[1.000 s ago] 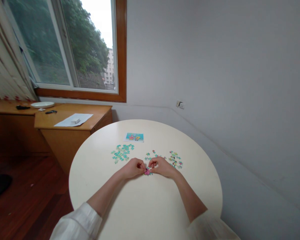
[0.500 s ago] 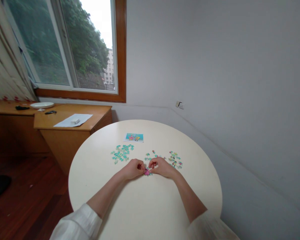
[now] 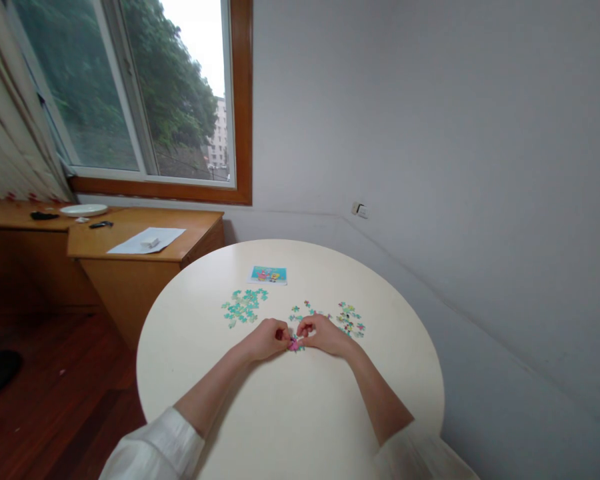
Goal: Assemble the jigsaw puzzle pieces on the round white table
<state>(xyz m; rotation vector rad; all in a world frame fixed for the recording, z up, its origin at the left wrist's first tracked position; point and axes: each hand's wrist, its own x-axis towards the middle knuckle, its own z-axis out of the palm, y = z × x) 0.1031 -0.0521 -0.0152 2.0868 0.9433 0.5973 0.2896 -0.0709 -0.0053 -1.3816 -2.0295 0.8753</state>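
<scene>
Between my hands, on the round white table (image 3: 280, 413), lies a small cluster of pink jigsaw puzzle pieces (image 3: 295, 345). My left hand (image 3: 271, 338) pinches at the cluster's left edge, fingers curled and closed. From the right, my right hand (image 3: 321, 333) is closed in a pinch at the other edge. The fingers partly cover the pieces, so how they fit together is hard to see. Just beyond my right hand are a few loose puzzle pieces (image 3: 296, 309), some half hidden by it.
Turquoise puzzle pieces (image 3: 243, 307) form a pile to the left, and a mixed yellow-green pile (image 3: 350, 319) sits to the right. Behind them lies a picture card (image 3: 269, 275). A wooden desk (image 3: 205, 233) with a paper sheet (image 3: 147, 241) and a white plate (image 3: 85, 210) stands at the back left.
</scene>
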